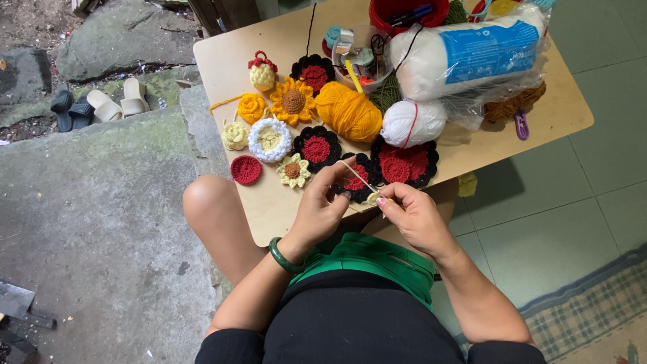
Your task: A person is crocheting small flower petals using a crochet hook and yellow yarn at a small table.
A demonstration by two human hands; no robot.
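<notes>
My left hand (322, 205) pinches a pale cream yarn strand (355, 174) that runs taut from its fingertips to a tiny cream crochet piece (372, 198). My right hand (414, 216) grips a thin crochet hook at that piece. Both hands meet just above the near edge of a low wooden table (232, 64). A green bangle (282, 257) circles my left wrist. Right behind the hands lie red-and-black crochet flowers (403, 164).
On the table sit an orange yarn ball (350, 111), a white yarn ball (411, 123), a bagged white skein (472, 50), a sunflower piece (292, 101), a white ring flower (269, 139) and a red bucket (404, 13). Sandals (101, 106) lie on the concrete at left.
</notes>
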